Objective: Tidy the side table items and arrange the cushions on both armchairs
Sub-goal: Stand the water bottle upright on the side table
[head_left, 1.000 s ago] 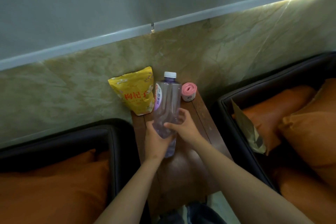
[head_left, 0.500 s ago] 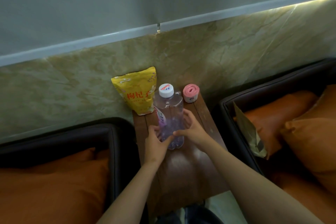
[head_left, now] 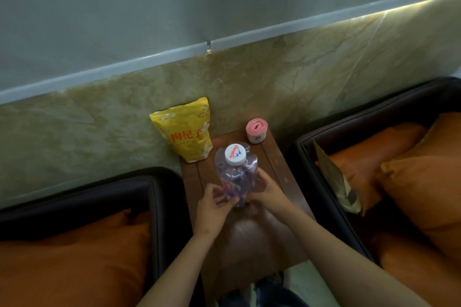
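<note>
Fingers [head_left: 225,200] of both hands wrap the water bottle's [head_left: 237,177] base, upright mid-counter [head_left: 279,177]. Yellow bag [head_left: 185,133] and pink roll [head_left: 256,130] already sit at the wall. You've still got the cushions [head_left: 421,187] and paper bag [head_left: 335,182] on the right armchair.

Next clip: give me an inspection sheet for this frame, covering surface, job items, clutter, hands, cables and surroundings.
Surface: wooden side table between two armchairs.
Job's things: clear bottle upright, white cap on; yellow pouch standing against the wall; pink roll at the table's back right; orange cushions on both chairs.
Clutter: paper bag in the right armchair.
Hands: left hand and right hand both grip the bottle's lower part.
Cables: nothing seen.
Surroundings: marble-look wall panel.
</note>
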Demonstrator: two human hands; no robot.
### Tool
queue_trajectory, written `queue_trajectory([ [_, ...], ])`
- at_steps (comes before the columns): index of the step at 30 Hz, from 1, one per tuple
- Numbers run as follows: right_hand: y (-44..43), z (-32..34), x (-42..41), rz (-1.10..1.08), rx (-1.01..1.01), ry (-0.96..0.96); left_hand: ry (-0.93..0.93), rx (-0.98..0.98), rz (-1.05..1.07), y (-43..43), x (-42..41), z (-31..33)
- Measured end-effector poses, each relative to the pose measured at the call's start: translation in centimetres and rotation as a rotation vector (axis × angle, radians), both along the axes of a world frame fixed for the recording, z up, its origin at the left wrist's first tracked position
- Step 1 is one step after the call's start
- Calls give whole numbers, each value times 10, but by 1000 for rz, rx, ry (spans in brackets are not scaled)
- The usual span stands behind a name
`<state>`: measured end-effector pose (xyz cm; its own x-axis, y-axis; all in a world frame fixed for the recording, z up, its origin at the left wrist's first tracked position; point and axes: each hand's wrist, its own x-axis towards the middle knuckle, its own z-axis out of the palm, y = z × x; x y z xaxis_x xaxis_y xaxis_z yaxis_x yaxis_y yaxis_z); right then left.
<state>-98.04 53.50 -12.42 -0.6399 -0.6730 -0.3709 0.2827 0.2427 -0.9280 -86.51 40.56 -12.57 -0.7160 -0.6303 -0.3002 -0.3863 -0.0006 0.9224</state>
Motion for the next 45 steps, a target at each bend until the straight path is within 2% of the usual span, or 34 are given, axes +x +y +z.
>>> queue_trajectory([
  [8, 6, 11, 11, -69, 87, 194, 52, 72, -228, -28, -11, 28],
  [13, -8, 12, 13, -91, 99, 225, -29, -35, -370, -49, -25, 36],
  [20, -24, 12, -13, -140, -18, 212, -5, -146, -207, -43, -45, 34],
  [28, -64, 19, -74, -142, -14, 269, 99, -209, -21, -51, -97, 29],
  [38, -110, 16, -133, -65, -76, 208, 133, -252, 88, -86, -154, 0],
  [45, -109, 14, -143, -45, -87, 165, 134, -266, 129, -79, -160, -4],
])
